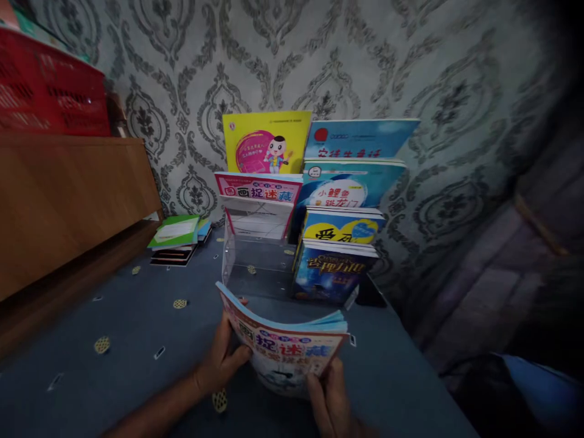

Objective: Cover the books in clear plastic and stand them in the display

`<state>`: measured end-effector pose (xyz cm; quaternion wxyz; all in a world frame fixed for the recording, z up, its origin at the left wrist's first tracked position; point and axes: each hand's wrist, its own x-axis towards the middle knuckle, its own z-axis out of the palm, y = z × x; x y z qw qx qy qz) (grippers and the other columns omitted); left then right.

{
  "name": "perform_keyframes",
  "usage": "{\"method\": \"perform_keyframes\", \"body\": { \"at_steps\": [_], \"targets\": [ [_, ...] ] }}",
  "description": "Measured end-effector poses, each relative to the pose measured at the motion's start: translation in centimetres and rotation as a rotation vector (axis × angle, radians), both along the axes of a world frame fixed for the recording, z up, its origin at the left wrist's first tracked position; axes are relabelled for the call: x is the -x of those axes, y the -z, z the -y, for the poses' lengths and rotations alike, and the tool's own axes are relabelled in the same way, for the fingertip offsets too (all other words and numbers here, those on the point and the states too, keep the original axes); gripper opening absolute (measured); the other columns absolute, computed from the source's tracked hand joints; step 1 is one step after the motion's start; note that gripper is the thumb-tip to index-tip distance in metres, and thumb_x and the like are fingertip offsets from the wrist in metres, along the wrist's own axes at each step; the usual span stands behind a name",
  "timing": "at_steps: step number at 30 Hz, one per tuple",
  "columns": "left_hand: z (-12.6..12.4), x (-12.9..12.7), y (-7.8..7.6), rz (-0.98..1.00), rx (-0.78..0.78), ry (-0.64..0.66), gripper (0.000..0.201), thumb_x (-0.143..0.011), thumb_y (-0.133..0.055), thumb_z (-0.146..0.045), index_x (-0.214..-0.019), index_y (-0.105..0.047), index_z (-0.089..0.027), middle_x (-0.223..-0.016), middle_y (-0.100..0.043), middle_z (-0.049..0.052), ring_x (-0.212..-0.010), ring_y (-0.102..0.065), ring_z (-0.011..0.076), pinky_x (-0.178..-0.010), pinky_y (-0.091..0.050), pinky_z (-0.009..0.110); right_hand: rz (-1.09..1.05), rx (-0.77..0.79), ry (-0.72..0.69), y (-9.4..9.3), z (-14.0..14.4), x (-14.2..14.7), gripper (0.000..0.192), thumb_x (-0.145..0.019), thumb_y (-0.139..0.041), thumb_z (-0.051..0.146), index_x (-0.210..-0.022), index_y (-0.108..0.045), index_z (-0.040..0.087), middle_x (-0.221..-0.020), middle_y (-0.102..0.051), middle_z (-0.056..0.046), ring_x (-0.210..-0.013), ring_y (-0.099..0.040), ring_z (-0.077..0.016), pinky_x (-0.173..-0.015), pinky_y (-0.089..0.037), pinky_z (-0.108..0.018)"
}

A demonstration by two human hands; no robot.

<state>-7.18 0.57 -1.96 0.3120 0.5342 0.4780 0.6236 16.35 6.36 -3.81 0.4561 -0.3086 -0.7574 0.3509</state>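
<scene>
- Nearest to us, our left hand and right hand hold a picture book between them, low over the blue counter. The left fingers press flat on its cover with the thumb behind the spine edge; the right fingers curl round its lower corner.
- The book bows upward in the grip and sits just in front of the clear stepped rack, not yet in it.
- We judge the filling well along: the rack's right column holds four books, a dark blue book in the lowest step and three more rising behind it.
- The left column holds a pink-titled book and a yellow book behind it; the two front steps on that side stand empty, so at least those are left.
- Left of the rack, against the wall, lies a small stack of thin books.
- Far left of the rack, a red crate rests on a wooden cabinet.
</scene>
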Motion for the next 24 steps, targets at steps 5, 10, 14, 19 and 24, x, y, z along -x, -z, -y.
{"method": "perform_keyframes", "body": {
  "at_steps": [5, 10, 14, 19, 24],
  "targets": [
    [0.0, 0.8, -0.1, -0.097, -0.014, -0.103, 0.075, -0.085, -0.066, -0.06, -0.144, -0.042, -0.02, -0.125, -0.062, 0.013, -0.122, -0.057, 0.0317, -0.107, -0.045, 0.046, 0.065, -0.217, -0.018, -0.4, -0.8, -0.3, 0.041, -0.104, -0.046, 0.034, -0.144, -0.049, 0.023, -0.129, -0.069, -0.011, -0.112, -0.07, -0.0236, -0.093, -0.062, -0.033],
    [-0.9, 2.2, -1.6, -0.212, 0.063, -0.247, 0.053, -0.091, -0.059, -0.056, -0.131, -0.05, -0.022, -0.13, -0.063, 0.012, -0.124, -0.057, 0.0301, -0.107, -0.044, 0.045, 0.133, -0.529, 0.053, -2.3, -1.4, 0.8, 0.039, -0.105, -0.042, 0.026, -0.144, -0.045, 0.028, -0.122, -0.069, -0.009, -0.114, -0.068, -0.0244, -0.091, -0.062, -0.037],
    [-0.8, 3.3, -3.4, -0.401, 0.106, -0.272, 0.045, -0.091, -0.054, -0.058, -0.117, -0.054, -0.022, -0.111, -0.072, 0.01, -0.1, -0.066, 0.0286, -0.089, -0.052, 0.042, 0.103, -0.609, 0.081, -4.2, -2.0, 1.9, 0.026, -0.106, -0.04, 0.025, -0.128, -0.054, 0.026, -0.103, -0.071, -0.007, -0.096, -0.071, -0.0233, -0.084, -0.062, -0.036],
    [-0.8, 4.6, -4.7, -0.593, 0.165, -0.331, 0.041, -0.087, -0.057, -0.06, -0.102, -0.057, -0.022, -0.082, -0.071, 0.004, -0.068, -0.063, 0.0236, -0.066, -0.052, 0.037, 0.019, -0.548, -0.019, -6.6, -3.3, 3.2, 0.017, -0.104, -0.043, 0.015, -0.107, -0.058, 0.024, -0.088, -0.065, -0.003, -0.078, -0.065, -0.017, -0.07, -0.055, -0.025],
    [-2.3, 5.6, -5.1, -0.51, 0.124, -0.339, 0.043, -0.087, -0.057, -0.057, -0.111, -0.054, -0.022, -0.093, -0.074, 0.004, -0.072, -0.068, 0.0221, -0.064, -0.054, 0.034, -0.03, -0.578, -0.037, -6.7, -5.3, 5.3, 0.017, -0.103, -0.043, 0.013, -0.101, -0.057, 0.023, -0.09, -0.063, -0.004, -0.082, -0.063, -0.0175, -0.073, -0.053, -0.026]
  ]
}}
